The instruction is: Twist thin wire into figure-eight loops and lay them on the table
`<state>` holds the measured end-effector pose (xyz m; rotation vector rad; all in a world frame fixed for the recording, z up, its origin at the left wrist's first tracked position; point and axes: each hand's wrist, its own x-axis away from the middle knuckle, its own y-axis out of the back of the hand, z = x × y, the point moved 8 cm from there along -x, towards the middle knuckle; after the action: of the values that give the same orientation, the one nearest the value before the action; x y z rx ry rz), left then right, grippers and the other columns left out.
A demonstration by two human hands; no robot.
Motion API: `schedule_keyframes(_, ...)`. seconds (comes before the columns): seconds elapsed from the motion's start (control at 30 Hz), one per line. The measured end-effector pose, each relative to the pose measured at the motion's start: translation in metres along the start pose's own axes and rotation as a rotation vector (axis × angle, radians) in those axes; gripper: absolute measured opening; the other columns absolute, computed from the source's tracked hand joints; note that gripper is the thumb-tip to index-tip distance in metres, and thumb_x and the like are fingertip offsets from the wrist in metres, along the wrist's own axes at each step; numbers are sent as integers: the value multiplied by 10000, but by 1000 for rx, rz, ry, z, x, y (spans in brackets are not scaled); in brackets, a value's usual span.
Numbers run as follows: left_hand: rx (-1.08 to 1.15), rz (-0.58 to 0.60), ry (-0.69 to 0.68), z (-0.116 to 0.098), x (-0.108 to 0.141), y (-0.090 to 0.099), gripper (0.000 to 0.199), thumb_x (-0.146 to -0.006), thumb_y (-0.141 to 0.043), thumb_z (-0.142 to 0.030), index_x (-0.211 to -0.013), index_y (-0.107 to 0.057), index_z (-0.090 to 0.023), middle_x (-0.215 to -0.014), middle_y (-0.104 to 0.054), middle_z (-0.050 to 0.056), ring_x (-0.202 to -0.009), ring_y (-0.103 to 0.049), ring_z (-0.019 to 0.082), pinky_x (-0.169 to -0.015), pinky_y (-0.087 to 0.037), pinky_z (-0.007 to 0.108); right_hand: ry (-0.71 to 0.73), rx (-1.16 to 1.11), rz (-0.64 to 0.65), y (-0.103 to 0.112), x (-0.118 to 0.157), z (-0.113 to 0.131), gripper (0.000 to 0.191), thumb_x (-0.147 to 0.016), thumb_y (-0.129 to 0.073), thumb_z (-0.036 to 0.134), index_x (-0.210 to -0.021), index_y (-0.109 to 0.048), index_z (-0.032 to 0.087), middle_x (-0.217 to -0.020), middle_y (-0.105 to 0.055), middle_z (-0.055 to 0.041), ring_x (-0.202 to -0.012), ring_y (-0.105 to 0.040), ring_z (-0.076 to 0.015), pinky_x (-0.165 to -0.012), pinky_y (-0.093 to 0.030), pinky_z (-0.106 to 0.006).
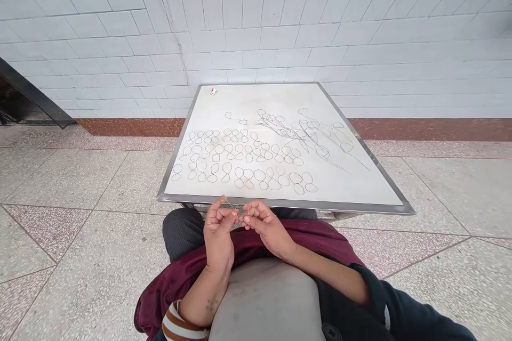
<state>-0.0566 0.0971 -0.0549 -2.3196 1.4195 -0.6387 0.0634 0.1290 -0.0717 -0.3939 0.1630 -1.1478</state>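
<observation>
Beside a white-tiled wall (pixel 260 37), on a speckled stone floor (pixel 72 256), a person is sitting at a metal-edged white table (pixel 352 192), a maroon cloth (pixel 320 234) covering part of the lap. Across the near and left portions of the tabletop, rows of wire loops (pixel 260 176), many paired like figure eights, are lying flat and close together, some seeming to touch; a sleeve or wrist brushing over them could be hooking neighbours and dragging the rows out of order. Farther back and to the right, a tangle of long-tailed wires (pixel 288 130) is spreading, its strands crossing; pulling on one could be bringing others along or bending their rings.

Close to the table's near edge, over the lap, the left hand (pixel 218 240) is pinching with thumb and fingers, other fingers curling, and the right hand (pixel 266 232) is meeting it in a similar near-closed pinch. Between them they are holding a thin looped wire (pixel 240 206), its exact shape too fine to make out. A slack pinch could be letting it spring loose and drop; uneven pressure could be kinking it. Near the far left corner, a small red-and-white object (pixel 213 91) is resting well apart.
</observation>
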Motion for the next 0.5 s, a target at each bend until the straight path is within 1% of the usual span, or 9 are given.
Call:
schedule_keyframes(0.13, -8, -5, 14, 2, 0, 0, 438, -708, -741, -172, -1122, -599, -207, -681, -635, -49, -631, -563, 92, -687, -447, 232, -38, -87, 3, -1, 4, -2, 287, -781, -715, 403, -964, -580, 228, -807, -655, 5, -731, -621, -138, -721, -490, -292)
schedule_keyframes(0.23, -25, -14, 24, 6, -1, 3, 440, -711, -728, -170, -1125, -582, -209, -677, -626, -57, -627, -554, 86, -688, -440, 227, -36, -71, -9, -1, 6, -4, 281, -771, -726, 403, -918, -565, 225, -815, -661, 3, -738, -626, -144, -724, -494, -300)
schedule_keyframes(0.33, -55, -6, 35, 9, -4, 6, 456, -707, -720, -155, -1135, -569, -200, -656, -625, -58, -608, -549, 90, -670, -433, 228, -65, -20, -9, 2, 7, -9, 260, -791, -705, 393, -899, -537, 225, -808, -647, 11, -730, -621, -137, -712, -498, -291)
schedule_keyframes(0.4, -82, 25, 62, 10, -7, 7, 474, -684, -735, -141, -1129, -578, -184, -627, -620, -56, -576, -537, 95, -639, -424, 231, -64, 44, 26, 4, 6, -9, 272, -801, -693, 383, -956, -525, 235, -820, -637, 14, -746, -616, -136, -692, -502, -281)
schedule_keyframes(0.5, -113, 87, 104, 8, -10, 7, 479, -654, -753, -133, -1109, -606, -168, -610, -614, -50, -557, -524, 96, -614, -408, 231, -1, 200, 107, 4, 4, -4, 379, -791, -698, 365, -1098, -511, 245, -846, -629, 5, -763, -604, -142, -655, -510, -276)
